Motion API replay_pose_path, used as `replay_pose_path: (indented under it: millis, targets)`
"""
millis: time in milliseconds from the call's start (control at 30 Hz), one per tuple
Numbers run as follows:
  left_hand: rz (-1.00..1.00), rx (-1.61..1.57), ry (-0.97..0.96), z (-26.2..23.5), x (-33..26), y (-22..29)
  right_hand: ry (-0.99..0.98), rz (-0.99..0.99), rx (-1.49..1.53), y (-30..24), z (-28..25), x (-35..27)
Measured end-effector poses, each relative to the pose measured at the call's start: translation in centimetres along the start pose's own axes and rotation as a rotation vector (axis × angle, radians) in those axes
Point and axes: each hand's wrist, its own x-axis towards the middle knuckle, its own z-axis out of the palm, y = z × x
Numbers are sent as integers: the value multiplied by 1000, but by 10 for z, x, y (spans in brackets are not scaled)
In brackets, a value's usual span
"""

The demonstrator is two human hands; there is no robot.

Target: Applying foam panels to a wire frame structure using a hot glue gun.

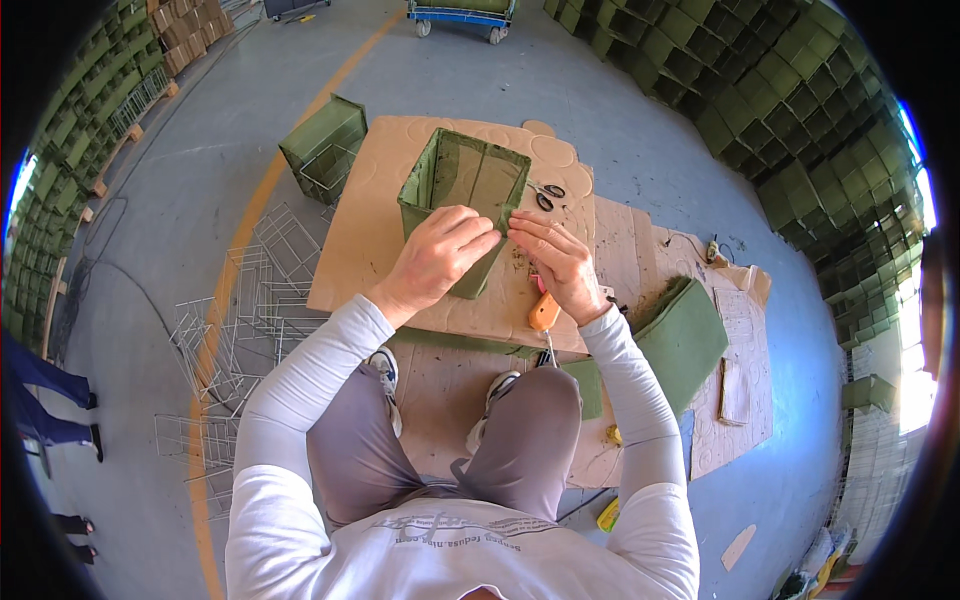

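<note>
A green open-topped box [418, 195], its mossy sheet sides edged along the rim, stands on the cardboard-topped work surface [370, 240] before me. My left hand [438, 255] has its fingers pinched at the box's near rim. Close by on the right, my right hand [553, 258] pinches the near right corner of that rim. The fingers cover the exact spot they grip. Beyond my right hand lie scissors [545, 198] with black handles. An orange-handled tool [544, 312] with a pale cord rests just below my right hand.
Another green box [328, 145] stands at the far left, and bare wire frames [235, 320] are piled left of the table. Green sheets [682, 340] lie to the right. Stacked green boxes [740, 90] line the right side. A blue cart [462, 15] stands far ahead; another person's legs [45, 385] show at left.
</note>
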Motion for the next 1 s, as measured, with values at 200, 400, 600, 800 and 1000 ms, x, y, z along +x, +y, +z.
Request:
replay_pose_path:
  millis: [200, 400, 600, 800, 1000]
  targets:
    - [-84, -19, -13, 11, -2, -4, -123, -119, -53, 4, -9, 19]
    - [-108, -276, -197, -4, 1, -17, -444, -221, -24, 0, -24, 42]
    - [-158, -449, -311, -32, -5, -29, -443, -282, 113, -10, 4, 42]
    - [-220, -378, -162, -33, -7, -2, -471, -113, 180, -8, -1, 45]
    - [-366, -315, -89, -28, -9, 12, -233, 106, 207, -10, -29, 33]
